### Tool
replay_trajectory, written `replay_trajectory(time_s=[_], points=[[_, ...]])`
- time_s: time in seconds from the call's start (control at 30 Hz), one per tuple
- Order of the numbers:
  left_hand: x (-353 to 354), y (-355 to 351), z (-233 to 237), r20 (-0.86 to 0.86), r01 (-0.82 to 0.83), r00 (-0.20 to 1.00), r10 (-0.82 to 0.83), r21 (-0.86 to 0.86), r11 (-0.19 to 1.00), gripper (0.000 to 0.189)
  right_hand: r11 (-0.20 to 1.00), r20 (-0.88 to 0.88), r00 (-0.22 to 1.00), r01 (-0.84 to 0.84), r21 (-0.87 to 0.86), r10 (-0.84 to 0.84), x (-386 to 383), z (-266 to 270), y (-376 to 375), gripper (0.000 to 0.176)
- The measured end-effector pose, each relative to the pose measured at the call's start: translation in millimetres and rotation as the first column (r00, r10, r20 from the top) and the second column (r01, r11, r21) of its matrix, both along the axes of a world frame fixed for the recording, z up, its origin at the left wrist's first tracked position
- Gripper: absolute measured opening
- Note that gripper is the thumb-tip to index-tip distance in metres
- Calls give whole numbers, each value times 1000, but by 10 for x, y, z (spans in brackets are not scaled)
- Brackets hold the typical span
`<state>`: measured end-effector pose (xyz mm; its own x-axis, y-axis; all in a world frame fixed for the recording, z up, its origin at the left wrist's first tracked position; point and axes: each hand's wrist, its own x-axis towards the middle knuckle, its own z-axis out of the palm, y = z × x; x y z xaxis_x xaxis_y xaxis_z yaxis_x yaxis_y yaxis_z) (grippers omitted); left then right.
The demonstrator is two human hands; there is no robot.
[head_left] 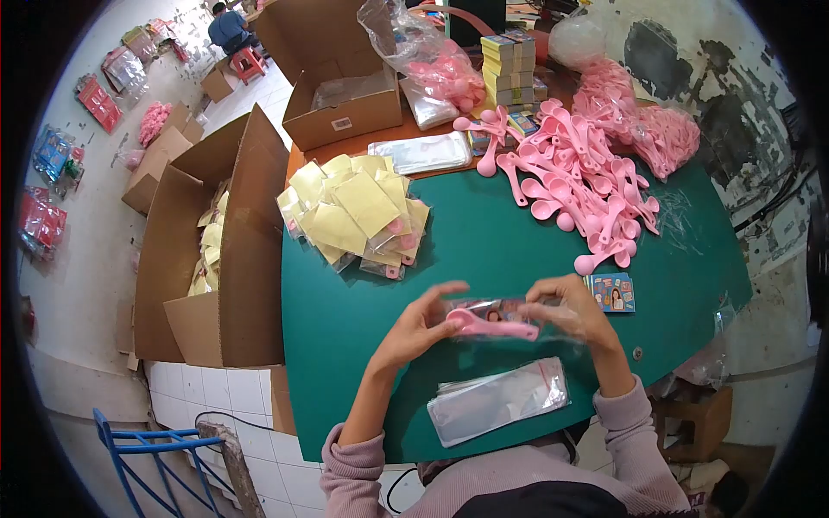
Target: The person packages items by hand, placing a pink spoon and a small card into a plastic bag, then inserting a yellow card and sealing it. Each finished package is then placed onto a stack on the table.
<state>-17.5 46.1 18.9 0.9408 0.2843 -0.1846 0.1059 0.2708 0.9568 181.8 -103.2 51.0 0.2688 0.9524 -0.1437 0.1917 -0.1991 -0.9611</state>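
Note:
Over the front middle of the green table, a clear plastic bag holds a pink measuring spoon and a printed card. My left hand grips the bag's left end, thumb on the spoon's bowl. At the other end, my right hand pinches the plastic, its fingers partly smeared by motion. Below both hands lies a stack of clear plastic bags. Beside my right wrist is a small stack of printed cards. A large heap of pink spoons covers the table's back right.
Filled bags with yellowish cards are piled at the back left. A cardboard box beside the table holds more. Banded card stacks and another open box stand behind. A person sits far off. A blue metal frame stands lower left.

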Motion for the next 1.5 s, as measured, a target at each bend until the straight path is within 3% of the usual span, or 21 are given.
replay_trajectory(time_s=[0.03, 0.07, 0.1, 0.17, 0.23, 0.27, 0.4, 0.53, 0.6, 0.83, 0.9, 0.97, 1.0, 1.07, 1.1, 1.27, 1.33, 1.4, 1.43, 1.47, 1.5], points=[[53, -31, -83, -12, -191, 981, 194, 126, 973, 37, 1000, 0, 1000, 2, -2, -2, 21, 49, 38, 19], [87, -68, -133, -4, -366, 925, 379, 249, 896, 36, 989, 298, 948, 72, 130, -108, 29, 125, 99, 17], [104, -91, -131, -7, -362, 927, 375, 248, 899, 36, 957, 552, 799, 97, 273, -238, 27, 188, 176, 14], [146, -106, -103, -125, -292, 954, 271, -199, 936, 39, 954, 585, 769, 109, 278, -258, -26, 169, 323, 14], [199, -168, -153, -108, -223, 974, 198, -308, 925, 49, 960, 784, 595, -69, 272, -179, -83, 85, 449, 22], [216, -202, -172, -113, -225, 974, 197, -375, 899, 50, 981, 779, 626, -136, 138, -23, -124, 79, 440, 31], [154, -207, -285, -108, -204, 979, 175, -402, 893, 46, 962, 752, 653, -252, 106, 89, -260, -129, 351, 29], [172, -213, -329, -132, -226, 973, 190, -372, 900, 41, 977, 712, 697, -200, 79, 85, -360, -244, 359, 22], [187, -246, -260, -148, -273, 961, 235, -353, 895, 42, 970, 770, 638, -176, 165, -15, -369, -303, 404, 17], [215, -262, -228, -188, -328, 941, 281, -309, 893, 47, 950, 755, 656, -248, 191, 19, -295, -470, 460, 14], [237, -241, -227, -196, -366, 927, 319, -287, 885, 43, 938, 822, 565, -320, 133, 76, -308, -438, 447, 15], [270, -162, -226, -225, -310, 932, 284, -93, 946, 37, 913, 859, 510, -367, 178, 37, -347, -445, 443, 16], [294, -148, -250, -221, -309, 933, 283, -91, 947, 37, 886, 892, 451, -413, 210, -1, -359, -448, 427, 16], [363, -130, -318, -104, -336, 925, 367, 233, 913, 31, 878, 903, 431, -436, 199, 9, -377, -469, 392, 17], [374, -129, -349, -98, -338, 925, 367, 230, 913, 31, 869, 910, 414, -458, 188, 21, -378, -485, 373, 18], [364, -181, -350, -67, -366, 916, 395, 258, 894, 28, 876, 767, 618, -451, 170, 170, -150, -330, 175, 15], [353, -138, -373, -75, -363, 921, 381, 186, 913, 27, 893, 308, 854, -449, 26, 420, 47, -82, 45, 14], [326, -110, -323, -82, -346, 932, 353, 93, 934, 26, 899, 200, 911, -397, 185, 361, 452, 16, -130, 13], [331, -114, -310, -82, -338, 935, 345, 88, 937, 26, 921, 109, 933, -356, 158, 342, 812, 131, -262, 11], [327, -124, -304, -81, -327, 938, 336, 101, 940, 25, 983, 50, 983, -178, 45, 176, 1133, 286, -416, 10], [319, -130, -303, -80, -319, 941, 329, 116, 941, 24, 986, 43, 994, -105, 128, 100, 1452, 409, -500, 10]])
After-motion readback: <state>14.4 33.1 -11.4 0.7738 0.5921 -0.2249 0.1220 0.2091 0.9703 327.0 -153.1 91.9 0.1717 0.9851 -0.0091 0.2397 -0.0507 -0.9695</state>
